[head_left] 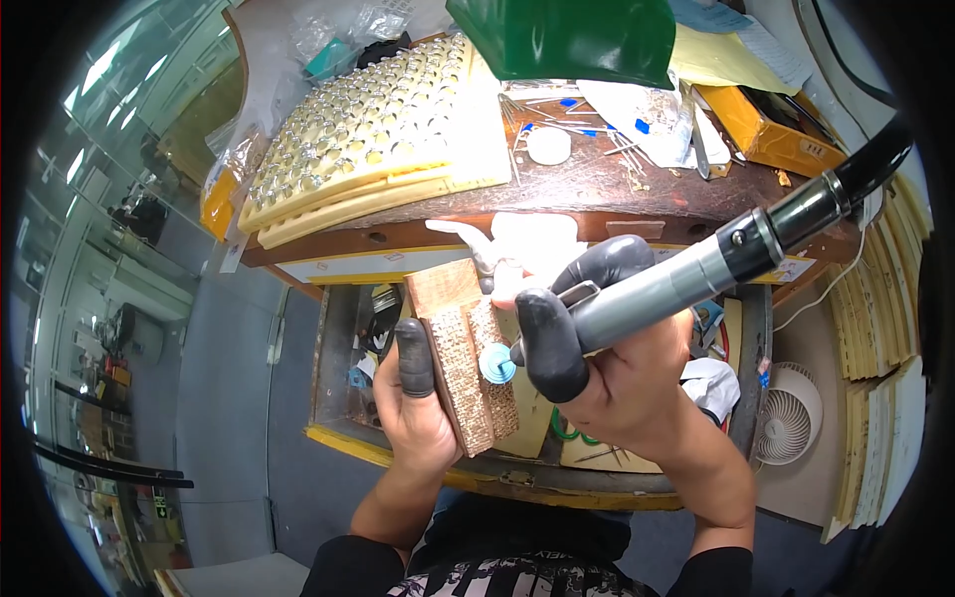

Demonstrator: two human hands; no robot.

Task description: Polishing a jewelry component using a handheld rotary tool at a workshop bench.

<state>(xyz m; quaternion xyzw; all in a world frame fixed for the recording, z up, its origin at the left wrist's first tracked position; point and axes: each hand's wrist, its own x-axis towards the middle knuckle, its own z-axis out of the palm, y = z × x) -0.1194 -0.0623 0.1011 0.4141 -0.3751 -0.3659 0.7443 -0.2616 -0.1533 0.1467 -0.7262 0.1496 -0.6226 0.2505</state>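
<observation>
My left hand, with a black finger cot on its thumb, holds a wooden block with rough, speckled grooved faces. My right hand, in black finger cots, grips a grey-and-black rotary handpiece. The handpiece's light blue disc tip is at the block's rough right side; whether it touches is unclear. Pale covered fingertips show behind the block, near a white object at the bench edge, partly hidden.
Ahead, the wooden bench bears a tray of small shiny pieces, thin tools, a white round piece and a yellow box, under a green shade. Below is an open drawer; right, a fan and stacked boards.
</observation>
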